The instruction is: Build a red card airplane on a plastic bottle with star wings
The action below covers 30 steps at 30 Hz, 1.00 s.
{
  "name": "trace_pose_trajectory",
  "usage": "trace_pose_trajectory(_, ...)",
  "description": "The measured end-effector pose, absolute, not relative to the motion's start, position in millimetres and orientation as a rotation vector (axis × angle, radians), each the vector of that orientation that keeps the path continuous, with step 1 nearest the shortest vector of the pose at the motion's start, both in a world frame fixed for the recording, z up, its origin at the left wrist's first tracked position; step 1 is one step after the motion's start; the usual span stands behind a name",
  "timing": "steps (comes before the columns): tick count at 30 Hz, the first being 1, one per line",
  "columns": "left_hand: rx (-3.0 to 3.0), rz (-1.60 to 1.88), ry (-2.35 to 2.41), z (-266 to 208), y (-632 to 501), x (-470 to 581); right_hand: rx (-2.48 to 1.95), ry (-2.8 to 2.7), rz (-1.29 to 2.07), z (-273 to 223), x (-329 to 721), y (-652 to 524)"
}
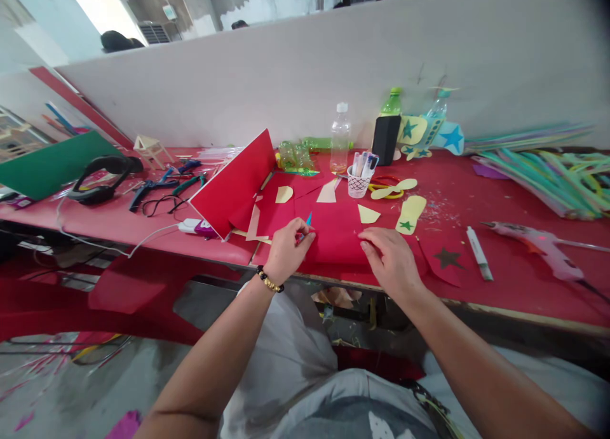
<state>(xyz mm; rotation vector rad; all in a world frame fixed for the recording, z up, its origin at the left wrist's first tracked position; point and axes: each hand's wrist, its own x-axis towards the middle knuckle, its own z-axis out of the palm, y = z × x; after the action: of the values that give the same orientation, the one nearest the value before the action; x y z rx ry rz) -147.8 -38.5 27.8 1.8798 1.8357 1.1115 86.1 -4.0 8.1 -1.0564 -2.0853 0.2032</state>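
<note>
1 camera, worn on the person's head, looks forward and down. From above the lap [286, 356], it faces across the table [519, 293] to the wall [214, 96] and past its top. The left hand [288, 247] and right hand [393, 261] are near it, about mid-frame; the wall stands farther off. The wide view also takes in floor [71, 401] at lower left.

A pale partition [286, 83] (bright light [110, 10] beyond) backs a red table [519, 294] over grey floor [90, 394].
</note>
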Motion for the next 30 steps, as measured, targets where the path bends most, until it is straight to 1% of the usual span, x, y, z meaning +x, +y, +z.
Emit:
trace_pose_trajectory(9, 2.142, 1.157, 1.953, 27, -52, -133, -1.045, -2.085, 0.112, 4, 87, -8)
trace_pose_trajectory(11, 2.299, 1.074, 1.898, 29, -58, -126, -1.051, -2.111, 0.095, 5, 87, -8)
trace_pose_trajectory(14, 2.514, 0.842, 1.744, 30, -64, -118, -1.015, -2.162, 0.082, 6, 89, -7)
trace_pose_trajectory(17, 2.582, 0.687, 1.735, 28, -62, -115, -0.972, -2.246, 0.086, 5, 93, -4)
trace_pose_trajectory(30, 2.605, 0.414, 1.765, 32, -45, -125, -1.010, -2.581, 0.045, 17, 95, 10)
